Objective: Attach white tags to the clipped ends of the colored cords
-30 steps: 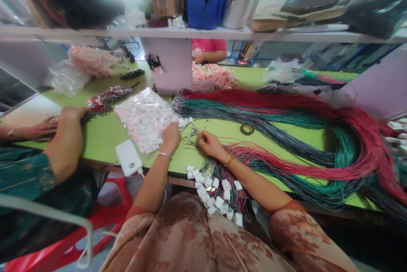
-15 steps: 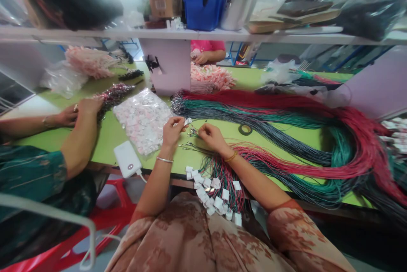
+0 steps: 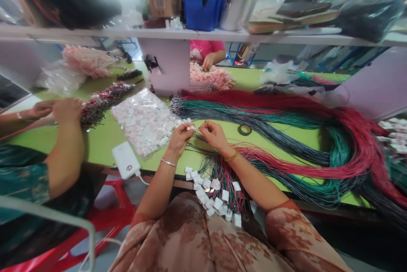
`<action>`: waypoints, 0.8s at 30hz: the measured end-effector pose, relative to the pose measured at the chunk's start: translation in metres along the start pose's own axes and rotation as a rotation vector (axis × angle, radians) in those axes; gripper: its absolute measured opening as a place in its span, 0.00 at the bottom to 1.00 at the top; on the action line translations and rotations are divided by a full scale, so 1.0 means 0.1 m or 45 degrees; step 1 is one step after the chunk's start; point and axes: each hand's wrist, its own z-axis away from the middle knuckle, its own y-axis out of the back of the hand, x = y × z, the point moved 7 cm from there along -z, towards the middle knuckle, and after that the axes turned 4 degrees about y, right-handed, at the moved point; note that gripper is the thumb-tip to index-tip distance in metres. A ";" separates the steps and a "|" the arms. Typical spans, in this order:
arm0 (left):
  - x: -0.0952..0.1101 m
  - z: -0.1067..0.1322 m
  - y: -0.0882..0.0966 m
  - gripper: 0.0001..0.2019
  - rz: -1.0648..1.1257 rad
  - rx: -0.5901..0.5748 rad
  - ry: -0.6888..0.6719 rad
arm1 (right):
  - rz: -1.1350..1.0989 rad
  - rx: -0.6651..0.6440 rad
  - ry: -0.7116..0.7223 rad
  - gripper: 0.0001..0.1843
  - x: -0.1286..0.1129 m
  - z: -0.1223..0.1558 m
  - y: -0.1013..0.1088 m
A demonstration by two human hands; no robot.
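Note:
My left hand (image 3: 180, 138) pinches a small white connector (image 3: 190, 128) just above the green table (image 3: 104, 136). My right hand (image 3: 213, 135) is closed in a pinch on a thin wire (image 3: 199, 131) whose end meets that connector. Both hands are close together in the middle of the view. Below them a bunch of red, green and dark wires with white connectors (image 3: 218, 191) hangs over the table's near edge into my lap. A clear bag of white connectors (image 3: 143, 120) lies just left of my left hand.
Long red, green and dark wire bundles (image 3: 302, 136) cover the table's right half. A tape roll (image 3: 245, 129) and a white power bank (image 3: 126, 161) lie nearby. A person's arms (image 3: 60, 136) work at the left, another person's hands (image 3: 208, 60) opposite. A shelf (image 3: 203, 33) hangs overhead.
My left hand rose from the connector bag with a white connector and met my right hand, which lifted a wire off the table. The person at the left shifted their hands.

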 end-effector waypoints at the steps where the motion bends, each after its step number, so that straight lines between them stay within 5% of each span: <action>1: -0.02 -0.01 0.00 0.19 0.019 -0.009 0.013 | 0.005 -0.002 -0.001 0.10 0.01 0.00 0.00; 8: -0.07 -0.05 0.02 0.13 0.155 -0.031 0.092 | 0.081 -0.050 0.021 0.08 0.08 0.00 -0.01; 17: -0.09 -0.04 0.01 0.15 -0.021 -0.003 0.054 | 0.233 -0.103 0.035 0.10 0.10 0.03 -0.06; 24: -0.12 -0.05 0.09 0.18 -0.067 0.146 0.025 | 0.301 -0.147 0.140 0.11 0.09 0.03 -0.12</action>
